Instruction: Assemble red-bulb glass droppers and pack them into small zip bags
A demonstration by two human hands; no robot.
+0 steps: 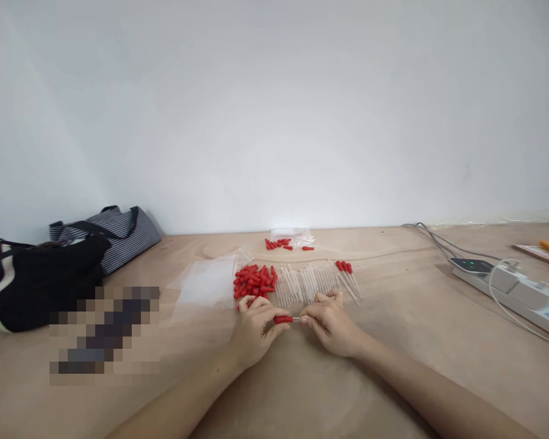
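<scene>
A red rubber bulb (283, 319) is pinched between the thumb and fingers of my left hand (256, 329). My right hand (332, 323) grips a thin clear tube (296, 319) whose left end meets the bulb's open end. Behind my left hand lies a pile of red bulbs (255, 280). Many clear tubes (306, 281) are spread in a row behind my right hand. At the right end of that row, several tubes bear red bulbs (344, 266).
White plastic bags (205, 280) lie left of the pile. More bulbs (277, 244) and a clear bag (293, 234) are near the wall. Black (50, 280) and striped (128, 231) bags sit at left, beside a blurred patch. A power strip (521, 299) with cables is at right.
</scene>
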